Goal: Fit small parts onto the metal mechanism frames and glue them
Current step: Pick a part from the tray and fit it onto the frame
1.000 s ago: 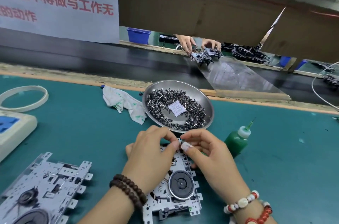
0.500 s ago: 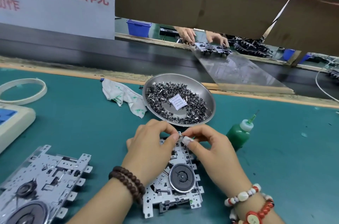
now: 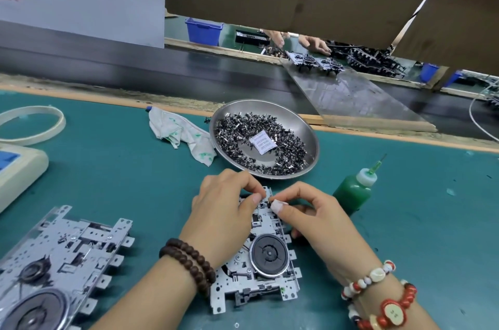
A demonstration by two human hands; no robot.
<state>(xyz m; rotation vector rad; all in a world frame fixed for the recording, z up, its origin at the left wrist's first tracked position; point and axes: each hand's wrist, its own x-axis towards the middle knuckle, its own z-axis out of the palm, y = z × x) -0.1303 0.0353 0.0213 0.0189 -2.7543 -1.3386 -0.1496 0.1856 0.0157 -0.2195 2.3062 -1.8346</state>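
A metal mechanism frame (image 3: 266, 273) with a round black wheel lies on the green mat in front of me. My left hand (image 3: 221, 217) rests over its far left part, fingertips pinching at the frame's top edge. My right hand (image 3: 305, 215), thumb wrapped in white tape, pinches a small dark part (image 3: 268, 202) against that same edge. Fingertips of both hands almost meet there. Just beyond them stands a steel dish (image 3: 302, 127) heaped with small dark parts. A green glue bottle (image 3: 352, 189) with a needle tip sits to the right.
A second metal frame (image 3: 59, 256) lies at the lower left. A crumpled cloth (image 3: 181, 135) lies left of the dish. A white tape ring (image 3: 54, 119) and a beige device (image 3: 19, 167) sit at far left. Beyond runs a black conveyor (image 3: 135, 73), where another person's hands (image 3: 313, 42) work.
Both hands have stayed at the frame's top edge, fingers shifting slightly. The view has tilted a little, so everything sits a bit lower and nearer.
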